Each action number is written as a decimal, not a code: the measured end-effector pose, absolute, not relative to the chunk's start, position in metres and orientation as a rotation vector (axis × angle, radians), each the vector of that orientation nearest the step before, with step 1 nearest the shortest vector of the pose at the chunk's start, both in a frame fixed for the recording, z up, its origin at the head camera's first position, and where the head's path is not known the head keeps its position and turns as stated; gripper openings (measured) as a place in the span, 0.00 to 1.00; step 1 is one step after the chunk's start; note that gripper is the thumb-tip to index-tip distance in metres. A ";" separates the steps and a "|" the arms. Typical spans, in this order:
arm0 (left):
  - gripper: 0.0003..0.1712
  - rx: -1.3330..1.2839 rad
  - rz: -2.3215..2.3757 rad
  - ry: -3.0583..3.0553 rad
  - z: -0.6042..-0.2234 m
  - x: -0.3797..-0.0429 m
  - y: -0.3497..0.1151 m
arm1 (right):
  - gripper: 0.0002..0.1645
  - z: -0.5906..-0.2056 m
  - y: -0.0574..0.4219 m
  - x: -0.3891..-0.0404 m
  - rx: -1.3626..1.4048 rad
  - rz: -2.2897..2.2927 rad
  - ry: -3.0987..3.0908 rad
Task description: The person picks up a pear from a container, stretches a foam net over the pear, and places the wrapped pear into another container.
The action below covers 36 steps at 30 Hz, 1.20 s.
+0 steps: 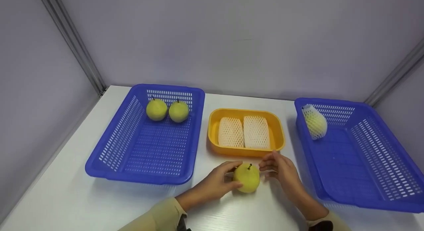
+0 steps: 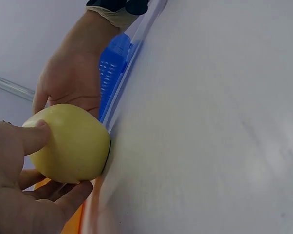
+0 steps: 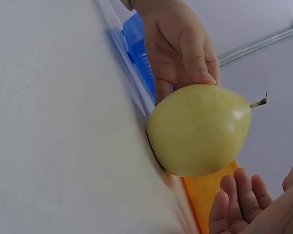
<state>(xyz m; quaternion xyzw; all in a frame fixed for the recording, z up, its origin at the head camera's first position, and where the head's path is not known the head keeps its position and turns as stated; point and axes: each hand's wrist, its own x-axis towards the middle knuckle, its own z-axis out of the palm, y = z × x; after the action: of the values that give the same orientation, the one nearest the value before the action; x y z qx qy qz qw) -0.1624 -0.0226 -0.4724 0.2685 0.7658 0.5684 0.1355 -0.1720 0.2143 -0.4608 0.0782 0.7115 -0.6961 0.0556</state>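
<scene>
A yellow-green pear [image 1: 246, 178] with a dark stem stands upright on the white table, in front of the orange bin. My left hand [image 1: 217, 183] grips it from the left, thumb on the near side and fingers round the far side, as the left wrist view also shows. On the pear's other side my right hand [image 1: 281, 169] is held with loosely bent fingers, a small gap from the fruit in the right wrist view [image 3: 251, 204]. Two white foam net sleeves [image 1: 231, 132] lie side by side in the orange bin [image 1: 245, 152], just beyond both hands.
At the left, a blue basket [image 1: 139, 178] holds two bare pears [image 1: 156, 109] at its far end. Another blue basket [image 1: 391, 206] stands at the right, with a pear in a foam net [image 1: 314, 122] against its left wall. Grey panels [image 1: 212, 42] enclose the table's back and sides.
</scene>
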 end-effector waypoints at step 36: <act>0.22 0.625 1.652 2.356 -0.337 -0.193 -0.027 | 0.25 -0.474 0.228 -0.192 0.393 -2.123 2.172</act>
<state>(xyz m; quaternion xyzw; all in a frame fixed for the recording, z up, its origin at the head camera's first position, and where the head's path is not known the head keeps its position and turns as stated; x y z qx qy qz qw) -0.1926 -0.0271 -0.3369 0.2112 0.7962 0.5584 0.0982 -0.1922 0.2275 -0.4743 0.1282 0.7086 -0.6927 0.0395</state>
